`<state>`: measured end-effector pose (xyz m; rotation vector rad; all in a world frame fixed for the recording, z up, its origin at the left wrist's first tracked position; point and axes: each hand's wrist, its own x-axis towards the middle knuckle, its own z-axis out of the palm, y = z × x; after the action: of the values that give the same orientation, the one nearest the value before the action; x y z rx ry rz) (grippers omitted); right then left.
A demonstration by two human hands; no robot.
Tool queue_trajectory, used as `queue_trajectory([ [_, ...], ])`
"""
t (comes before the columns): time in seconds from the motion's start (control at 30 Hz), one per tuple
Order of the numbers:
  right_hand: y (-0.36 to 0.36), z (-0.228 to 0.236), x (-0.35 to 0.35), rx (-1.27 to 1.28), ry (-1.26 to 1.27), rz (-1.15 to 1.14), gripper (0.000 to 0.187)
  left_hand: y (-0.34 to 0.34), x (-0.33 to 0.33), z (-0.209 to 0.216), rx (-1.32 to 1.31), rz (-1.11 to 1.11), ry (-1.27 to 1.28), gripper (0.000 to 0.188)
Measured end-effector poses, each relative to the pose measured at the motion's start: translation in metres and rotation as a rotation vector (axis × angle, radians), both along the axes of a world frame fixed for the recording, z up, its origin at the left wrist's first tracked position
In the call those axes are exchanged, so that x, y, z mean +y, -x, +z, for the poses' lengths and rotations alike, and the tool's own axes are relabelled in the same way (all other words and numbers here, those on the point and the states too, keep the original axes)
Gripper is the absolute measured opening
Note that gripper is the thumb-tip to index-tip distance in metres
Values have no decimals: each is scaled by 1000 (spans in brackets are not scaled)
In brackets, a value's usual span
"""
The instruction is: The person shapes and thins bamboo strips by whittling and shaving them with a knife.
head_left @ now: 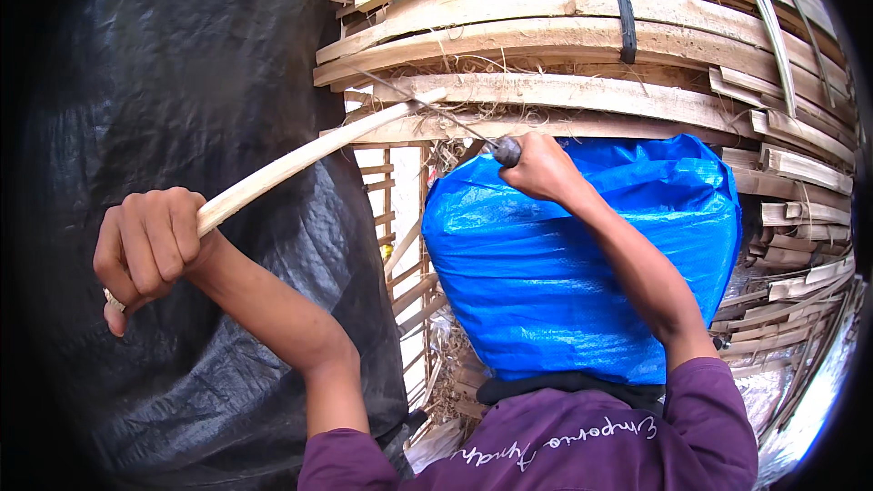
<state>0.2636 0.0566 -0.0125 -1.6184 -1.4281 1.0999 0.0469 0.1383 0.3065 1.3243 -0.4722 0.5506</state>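
My left hand (pixel 153 241) is closed around the near end of a pale wooden strip (pixel 300 160), which slants up and to the right. In my right hand (pixel 543 169) is a knife with a dark, rounded handle (pixel 506 152). Its thin blade (pixel 459 124) points up and to the left, crossing the strip near its far end. Whether the edge bites into the wood is too small to tell. Curly shavings (pixel 496 114) lie around the planks just beyond the blade. A shiny blue plastic sheet (pixel 582 273) covers my lap beneath my right forearm.
Long stacked wooden planks (pixel 546 41) run across the far side, one bundle bound by a black band (pixel 626 25). Shorter split strips (pixel 809 168) pile up at the right. Black plastic sheeting (pixel 200 64) hangs at the left, beside a slatted wooden frame (pixel 386 195).
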Motion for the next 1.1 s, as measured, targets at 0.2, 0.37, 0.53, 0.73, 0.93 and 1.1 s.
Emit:
queue_trajectory([
  [0.2,-18,13,1,-133,150,67,24,-8,1,0,-22,-12,-12,35],
  [0.37,-5,83,-10,135,-87,212,18,-16,-6,-1,40,-139,-85,36],
  [0.53,-4,13,-4,90,78,77,16,-13,-4,-5,59,-183,-139,36],
  [0.73,-18,13,2,-144,179,66,23,-7,-5,-3,31,-167,-128,36],
  [0.93,-9,85,-14,187,-25,272,17,-15,3,3,85,-276,-181,34],
  [1.1,-25,-15,5,50,280,74,24,-12,1,-1,111,-332,-229,32],
])
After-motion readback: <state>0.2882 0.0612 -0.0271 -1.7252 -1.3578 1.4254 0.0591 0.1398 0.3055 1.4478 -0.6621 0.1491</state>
